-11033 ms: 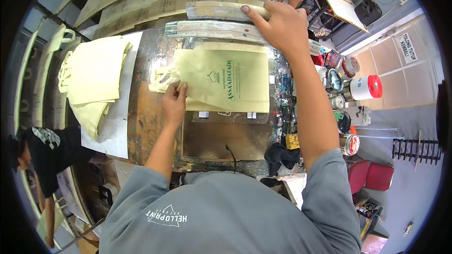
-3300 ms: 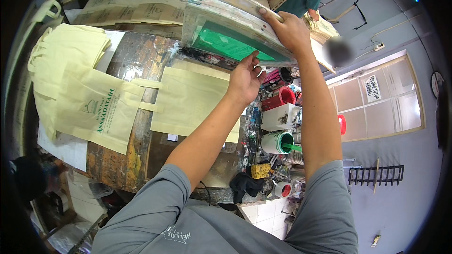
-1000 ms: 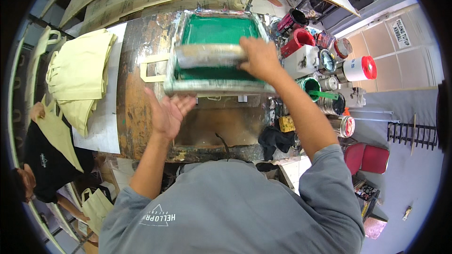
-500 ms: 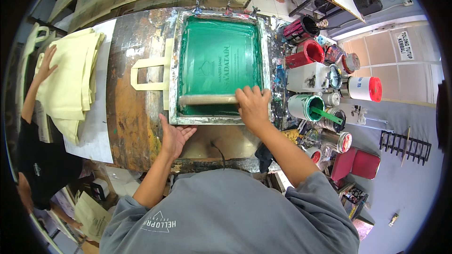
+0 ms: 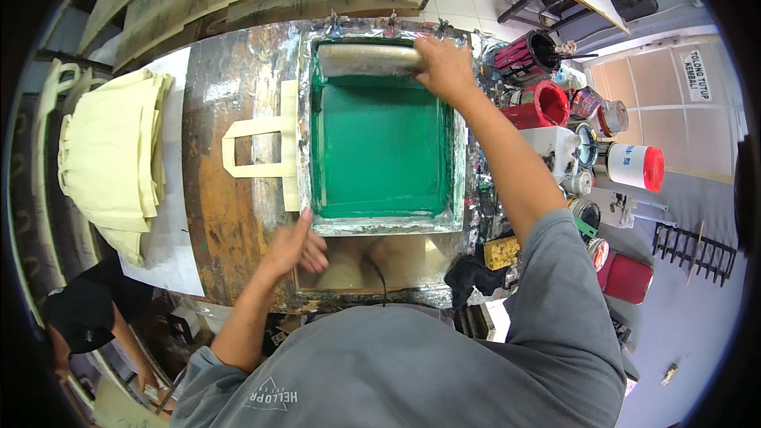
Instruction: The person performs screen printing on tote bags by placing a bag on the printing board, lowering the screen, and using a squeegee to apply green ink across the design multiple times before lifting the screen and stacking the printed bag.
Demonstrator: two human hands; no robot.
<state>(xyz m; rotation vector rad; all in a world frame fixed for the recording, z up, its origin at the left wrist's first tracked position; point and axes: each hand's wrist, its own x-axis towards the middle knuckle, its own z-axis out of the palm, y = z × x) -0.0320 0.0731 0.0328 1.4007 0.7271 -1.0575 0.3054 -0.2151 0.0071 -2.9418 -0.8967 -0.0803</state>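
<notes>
A screen-printing frame [image 5: 462, 174] lies flat on the table, its mesh [image 5: 380, 150] covered with green ink. At the frame's far end, my right hand [image 5: 445, 70] grips the right end of a squeegee [image 5: 369, 58], which spans most of the mesh's width. My left hand [image 5: 292, 247] is beside the near left corner, somewhat blurred, its thumb pointing up and apart from the fingers, with nothing in it. Whether the thumb touches the frame I cannot tell. From under the left side sticks out a pale yellow cloth bag [image 5: 290, 123] with its handle loop; the rest is hidden.
Several pale yellow bags [image 5: 111, 150] are stacked on the left of the stained worktable [image 5: 214, 238]. Ink tubs and cans, one a red tub [image 5: 547, 103], crowd the right edge. A black cloth [image 5: 473, 277] lies near right. At lower left a co-worker [image 5: 87, 309] bends down.
My right hand has pushed the squeegee from the near part of the mesh to its far end, and green now covers the design. My left hand has turned, its fingers curling. The co-worker's hand has left the bag stack.
</notes>
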